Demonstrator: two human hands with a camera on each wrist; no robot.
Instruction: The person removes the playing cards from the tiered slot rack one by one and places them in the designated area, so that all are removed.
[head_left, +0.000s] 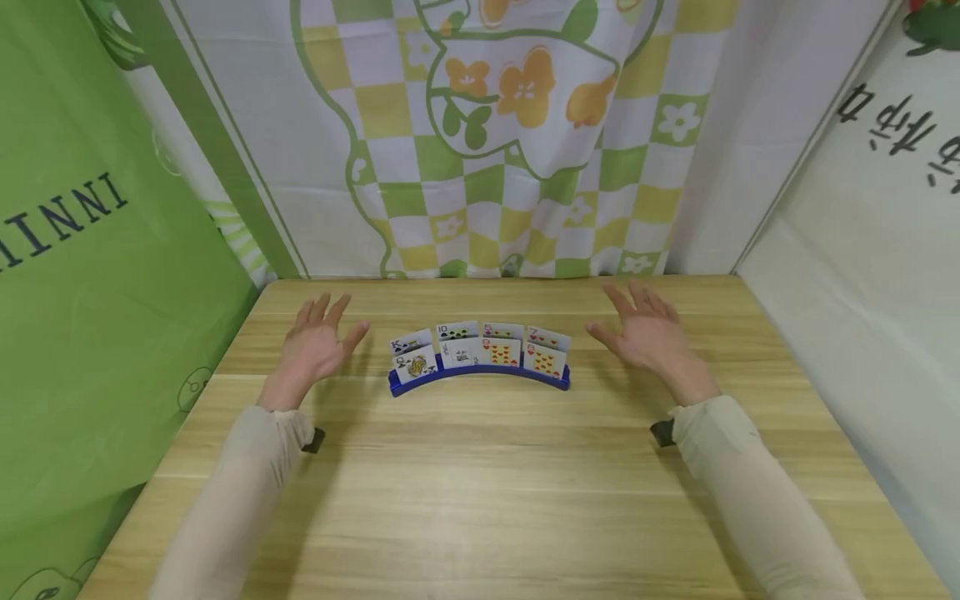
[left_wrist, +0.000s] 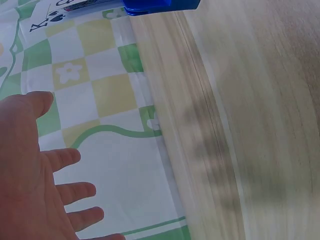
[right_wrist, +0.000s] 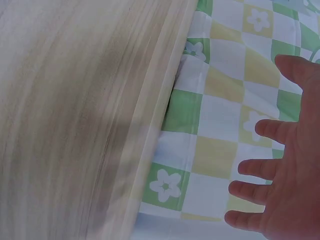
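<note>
A curved blue card holder (head_left: 480,370) stands on the wooden table, bearing two rows of playing cards. Its front row includes a queen (head_left: 416,364) at the left end and a card with red pips (head_left: 545,360) at the right end. Behind them rise a king (head_left: 411,341), a ten (head_left: 457,330), a five (head_left: 503,330) and a seven (head_left: 548,337). To the left of the holder my left hand (head_left: 315,348) is held with fingers spread, holding nothing. On the other side my right hand (head_left: 647,333) is likewise spread and bare. Both are apart from the cards.
The wooden table (head_left: 480,492) reaches back to a checked, flowered curtain (head_left: 517,167). Green cloth (head_left: 90,292) hangs along the left side, white cloth (head_left: 862,275) along the right. Dark straps show at both wrists.
</note>
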